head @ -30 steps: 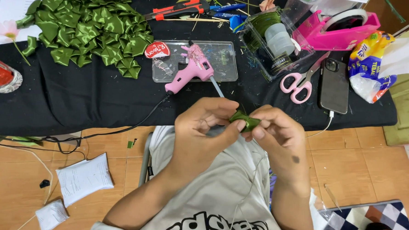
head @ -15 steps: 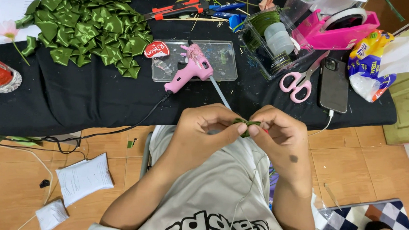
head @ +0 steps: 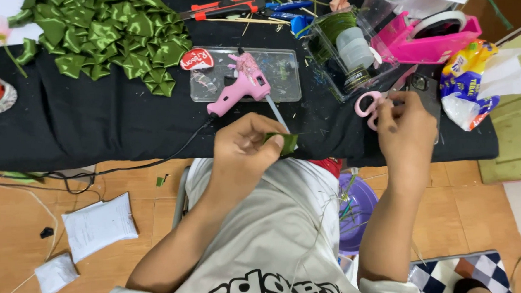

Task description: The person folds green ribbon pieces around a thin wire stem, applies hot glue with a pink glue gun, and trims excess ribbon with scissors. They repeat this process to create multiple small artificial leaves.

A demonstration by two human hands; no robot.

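Fingers (head: pixel 267 141) of the left hand (head: pixel 246 150) pinch a folded green ribbon leaf (head: pixel 286 142) just off the tabletop (head: pixel 95 124) edge, while the right hand (head: pixel 403 131) closes loosely around the handles of the pink scissors (head: pixel 367 105) at 2 o'clock. A heap of finished green ribbon leaves (head: pixel 109 36) at 11 o'clock suggests the work is well along, with this piece apparently still untrimmed. A pink glue gun (head: pixel 240 86) rests on a clear tray (head: pixel 281 75) at 12 o'clock beside a red oval sticker (head: pixel 196 59). A yellow-and-white snack bag (head: pixel 466 85) lies at 3 o'clock, and white paper packets (head: pixel 100 224) lie on the floor at 8 o'clock.
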